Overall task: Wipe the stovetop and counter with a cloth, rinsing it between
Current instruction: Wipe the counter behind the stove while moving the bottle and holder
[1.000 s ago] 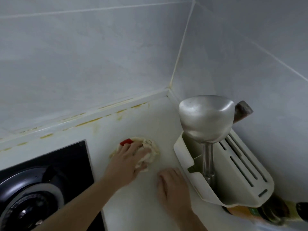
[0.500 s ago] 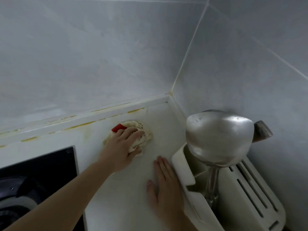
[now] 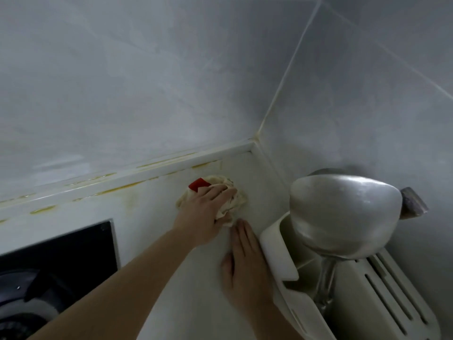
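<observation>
Since a second ago my left hand (image 3: 206, 214) has pushed the balled cloth (image 3: 221, 196), fingers curled on it, toward the counter (image 3: 171, 244) corner, right hand (image 3: 246, 263) flat with fingers straight; yellow stains remain, stovetop (image 3: 61, 253) progress unclear.

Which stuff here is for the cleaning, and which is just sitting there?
For the cleaning:
cloth, gripped by left hand
counter
stovetop
right hand, flat on the counter

Just sitting there:
white rack
metal ladle standing in it
</observation>
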`<action>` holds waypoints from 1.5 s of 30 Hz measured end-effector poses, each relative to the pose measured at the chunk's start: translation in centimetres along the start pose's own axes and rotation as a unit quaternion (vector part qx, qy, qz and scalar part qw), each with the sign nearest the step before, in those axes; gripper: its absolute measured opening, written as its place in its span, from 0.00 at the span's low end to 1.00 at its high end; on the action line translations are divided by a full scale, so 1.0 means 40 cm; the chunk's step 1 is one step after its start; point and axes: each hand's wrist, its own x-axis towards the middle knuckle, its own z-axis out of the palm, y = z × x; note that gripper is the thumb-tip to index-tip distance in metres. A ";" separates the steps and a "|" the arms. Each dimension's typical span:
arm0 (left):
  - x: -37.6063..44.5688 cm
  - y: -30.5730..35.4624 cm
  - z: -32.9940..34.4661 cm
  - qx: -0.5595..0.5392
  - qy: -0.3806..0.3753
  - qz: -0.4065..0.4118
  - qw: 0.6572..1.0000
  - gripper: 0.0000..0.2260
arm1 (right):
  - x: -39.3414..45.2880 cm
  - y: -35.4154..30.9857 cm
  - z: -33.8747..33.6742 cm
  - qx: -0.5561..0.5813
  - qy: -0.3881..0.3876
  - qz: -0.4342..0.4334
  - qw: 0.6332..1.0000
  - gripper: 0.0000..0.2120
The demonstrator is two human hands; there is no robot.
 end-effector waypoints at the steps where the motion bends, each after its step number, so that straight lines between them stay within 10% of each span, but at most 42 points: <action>1: 0.044 0.025 0.008 0.004 -0.013 0.003 1.000 0.29 | 0.003 0.002 0.000 -0.004 -0.002 0.003 1.000 0.30; 16: 0.311 0.069 -0.031 0.049 -0.117 -0.129 0.984 0.32 | 0.003 0.022 0.003 0.009 -0.017 -0.009 1.000 0.33; 34: -0.201 -0.246 -0.216 0.138 -0.046 -0.331 0.932 0.27 | 0.004 0.006 -0.021 0.066 -0.001 -0.008 0.998 0.32; 45: -0.325 0.014 -0.175 0.200 -0.090 -0.340 0.914 0.28 | 0.009 0.000 -0.016 0.074 -0.010 -0.002 0.997 0.33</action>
